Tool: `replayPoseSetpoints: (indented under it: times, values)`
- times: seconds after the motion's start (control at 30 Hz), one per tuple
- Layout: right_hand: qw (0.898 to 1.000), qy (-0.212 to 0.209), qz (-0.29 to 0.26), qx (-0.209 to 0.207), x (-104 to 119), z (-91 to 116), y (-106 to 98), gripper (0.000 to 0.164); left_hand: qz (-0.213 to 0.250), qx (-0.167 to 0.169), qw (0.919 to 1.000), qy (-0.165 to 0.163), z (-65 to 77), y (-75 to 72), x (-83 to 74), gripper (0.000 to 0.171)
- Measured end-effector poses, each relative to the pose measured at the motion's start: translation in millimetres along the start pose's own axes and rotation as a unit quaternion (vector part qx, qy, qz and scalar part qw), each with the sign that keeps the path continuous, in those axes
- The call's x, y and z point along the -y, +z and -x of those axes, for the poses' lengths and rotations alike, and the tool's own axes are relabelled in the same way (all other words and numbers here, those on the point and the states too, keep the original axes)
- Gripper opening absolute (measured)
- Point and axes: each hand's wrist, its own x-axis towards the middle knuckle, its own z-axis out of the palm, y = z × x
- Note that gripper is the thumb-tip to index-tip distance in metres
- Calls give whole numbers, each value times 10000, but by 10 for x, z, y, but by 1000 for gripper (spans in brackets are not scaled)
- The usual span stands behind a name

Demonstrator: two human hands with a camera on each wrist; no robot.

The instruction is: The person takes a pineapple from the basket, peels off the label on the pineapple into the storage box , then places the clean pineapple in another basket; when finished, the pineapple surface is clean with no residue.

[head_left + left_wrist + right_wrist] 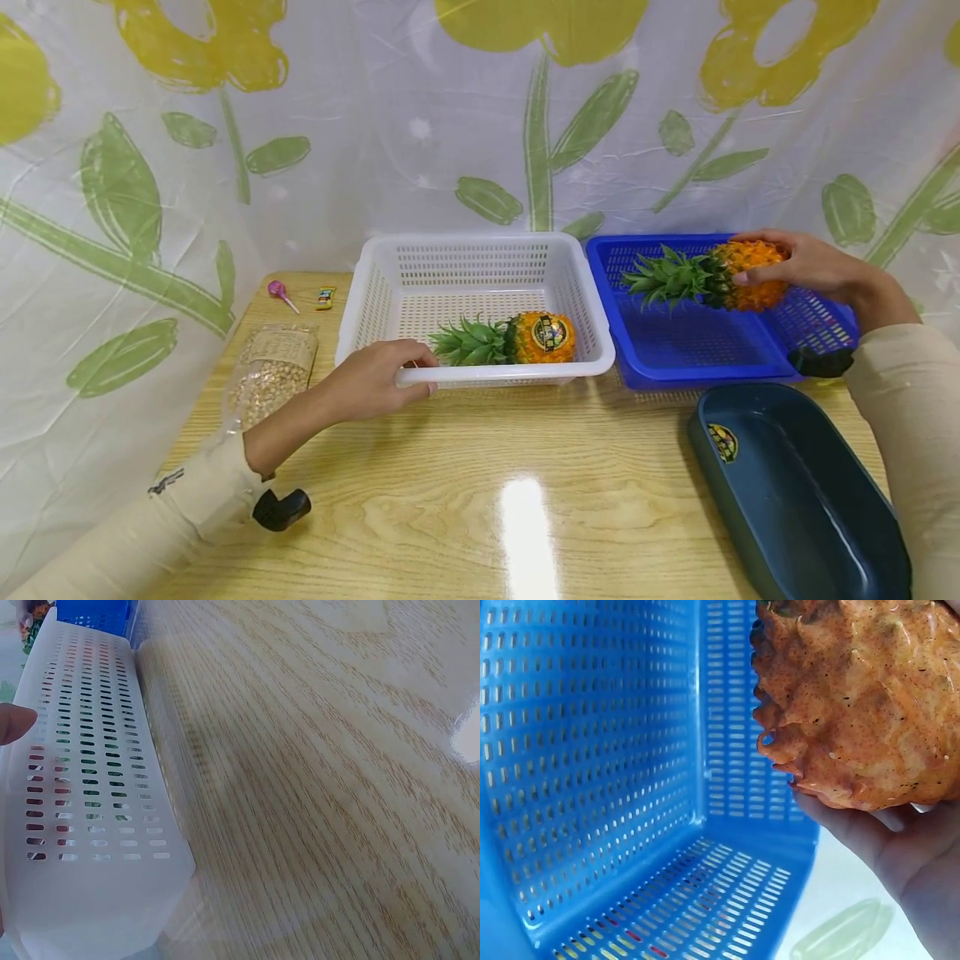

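Note:
In the head view my right hand [817,265] grips a pineapple [757,275] by its orange body, over the blue basket [652,379]. Its green crown points left. The right wrist view shows the bumpy pineapple skin [862,705] close up, with fingers beneath it and the perforated basket wall [592,750] beside it. My left hand [375,379] pinches the front rim of the white basket [480,377], thumb outside and fingers inside. A second pineapple [551,337], with a dark round label, lies in that basket, crown to the left.
A dark teal tub [817,492] with a round sticker stands at the front right. To the left lie a clear bag of pale kernels [273,371], a pink lollipop [279,290] and a small yellow packet [326,297]. A flower-patterned curtain [337,150] hangs behind the wooden table [420,492].

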Motion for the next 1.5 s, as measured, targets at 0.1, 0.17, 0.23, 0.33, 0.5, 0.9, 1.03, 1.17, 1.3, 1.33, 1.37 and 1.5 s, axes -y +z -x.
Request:
replayPoseSetpoints:
  times: [0.1, 0.17, 0.23, 0.33, 0.5, 0.9, 1.03, 1.17, 1.3, 1.33, 1.37, 1.5]
  values:
    - [10000, 55, 47, -9, -31, -21, 0, 76, -14, -11, 10000, 5, -3, 4, -4, 15]
    - [10000, 74, 26, -46, -45, -31, 10, 74, -21, -11, 10000, 9, -3, 4, -8, 15]
    - [10000, 65, 43, -54, -50, -41, 24, 72, -46, -9, 10000, 18, -4, 3, -11, 15]
    - [9999, 74, 75, -24, -51, -72, 47, 71, -74, -7, 10000, 18, -4, 1, -13, 15]
    - [9998, 162, 101, 73, -48, -151, 70, 73, -88, -13, 10000, -4, -1, 0, -13, 15]
    - [9995, 300, -31, 28, -56, -291, 132, 74, -125, -16, 9999, -20, 5, 0, -22, 17]
    - [9993, 314, -208, 39, -74, -327, 165, 73, -138, -25, 9999, -24, 4, 0, -25, 16]
    - [9992, 366, -94, 126, -86, -367, 180, 77, -141, 1, 9999, -50, 7, -2, -25, 16]
    - [9989, 419, -113, 165, -101, -401, 205, 80, -153, 33, 9999, -63, 15, -7, -25, 16]
    - [9988, 434, -141, 166, -107, -410, 211, 80, -156, 33, 9999, -67, 15, -9, -26, 16]
    - [9988, 439, -150, 167, -109, -419, 219, 80, -155, 34, 9998, -70, 16, -10, -25, 16]
    - [9986, 477, -136, 170, -130, -441, 238, 81, -140, 27, 9999, -71, 11, -5, -20, 15]
